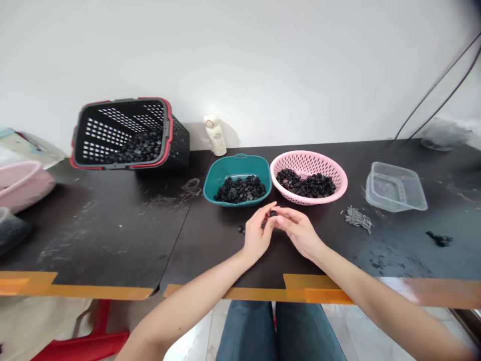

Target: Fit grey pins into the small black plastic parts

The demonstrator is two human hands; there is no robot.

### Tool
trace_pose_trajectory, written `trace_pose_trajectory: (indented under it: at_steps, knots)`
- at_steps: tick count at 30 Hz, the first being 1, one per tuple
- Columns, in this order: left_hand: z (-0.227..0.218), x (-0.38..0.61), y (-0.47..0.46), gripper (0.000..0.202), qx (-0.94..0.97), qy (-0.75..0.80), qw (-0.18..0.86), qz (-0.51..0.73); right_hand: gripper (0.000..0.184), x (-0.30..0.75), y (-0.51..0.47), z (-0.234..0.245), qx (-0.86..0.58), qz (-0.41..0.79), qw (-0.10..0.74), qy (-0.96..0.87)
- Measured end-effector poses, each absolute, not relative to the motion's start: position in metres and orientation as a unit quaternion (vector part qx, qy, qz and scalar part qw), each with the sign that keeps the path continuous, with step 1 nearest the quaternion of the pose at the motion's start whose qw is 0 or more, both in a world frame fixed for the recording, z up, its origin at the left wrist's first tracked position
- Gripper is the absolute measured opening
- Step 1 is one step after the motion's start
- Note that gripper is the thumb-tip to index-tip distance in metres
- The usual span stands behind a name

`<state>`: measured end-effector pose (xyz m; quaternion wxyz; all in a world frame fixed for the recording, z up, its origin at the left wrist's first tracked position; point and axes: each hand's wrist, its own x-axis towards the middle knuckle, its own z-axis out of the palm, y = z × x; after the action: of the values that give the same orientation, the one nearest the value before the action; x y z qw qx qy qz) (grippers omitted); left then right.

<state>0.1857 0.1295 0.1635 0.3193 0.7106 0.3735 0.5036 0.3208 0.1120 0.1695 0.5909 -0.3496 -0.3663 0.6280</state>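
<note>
Between my fingertips is a small round black part (273, 213), pinched from both sides. My left hand (259, 228) closes on it from the left, my right hand (298, 229) from the right, just above the dark table. Beside my left hand lie a couple of small black pieces (241, 229), partly hidden by it. Behind my hands stand a teal basin (237, 162) with a heap of small black parts (242, 189) and a pink perforated basket (330, 165) with more black parts (308, 184).
At the right are a pile of thin grey pins (358, 219), a clear plastic container (396, 188) and a small black cluster (439, 239). A white bottle (215, 135) stands by the wall. A tilted black-and-red basket (180, 143) and a pink tub (30, 188) are at the left.
</note>
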Motion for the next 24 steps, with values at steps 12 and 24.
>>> trace_pose_trajectory:
  at_steps: [12, 24]
  knots:
    - [0.168, 0.178, 0.132, 0.019, 0.821, 0.349, 0.177, 0.416, 0.015, 0.334, 0.119, 0.17, -0.365, 0.584, 0.581, -0.434]
    - [0.174, 0.178, 0.128, 0.021, 0.815, 0.332, 0.19, 0.435, 0.018, 0.336, 0.12, 0.168, -0.391, 0.582, 0.551, -0.452]
